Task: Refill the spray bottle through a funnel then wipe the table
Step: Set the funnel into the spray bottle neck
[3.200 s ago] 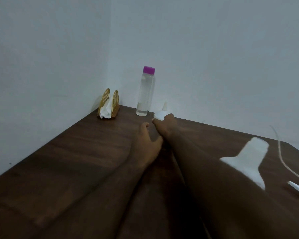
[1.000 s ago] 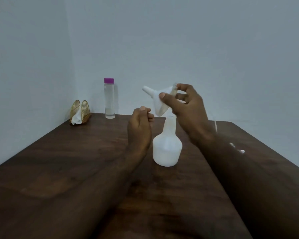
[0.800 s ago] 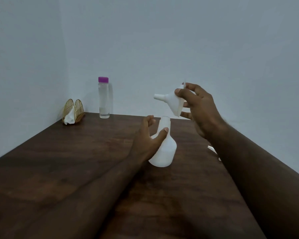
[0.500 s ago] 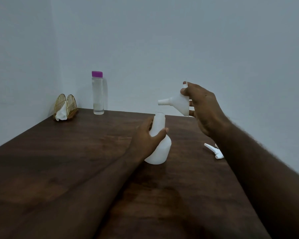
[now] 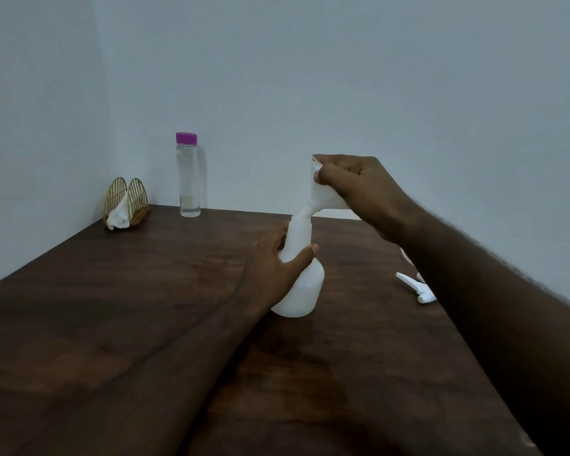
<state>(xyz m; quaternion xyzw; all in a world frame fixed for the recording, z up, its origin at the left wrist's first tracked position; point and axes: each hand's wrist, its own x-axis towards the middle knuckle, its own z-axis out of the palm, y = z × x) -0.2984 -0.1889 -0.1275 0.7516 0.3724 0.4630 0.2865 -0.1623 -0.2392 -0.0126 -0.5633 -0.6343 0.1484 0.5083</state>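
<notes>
The white spray bottle [image 5: 301,284] stands uncapped on the dark wooden table [image 5: 145,291], slightly tilted. My left hand [image 5: 277,268] wraps around its neck. My right hand [image 5: 359,189] holds the white funnel [image 5: 320,195] by its cone, above the bottle. The funnel's spout points down and left and touches the bottle's open mouth. The white spray head [image 5: 415,287] lies on the table to the right, partly hidden by my right forearm. A clear water bottle [image 5: 188,179] with a purple cap stands at the back near the wall.
A gold wire napkin holder [image 5: 125,205] with white napkins sits in the back left corner. Plain walls close in the table at the back and left. The table's right edge runs under my right forearm.
My right hand has swung the funnel from sideways to spout-down and lowered it onto the bottle's mouth. My left hand keeps its grip on the bottle's neck.
</notes>
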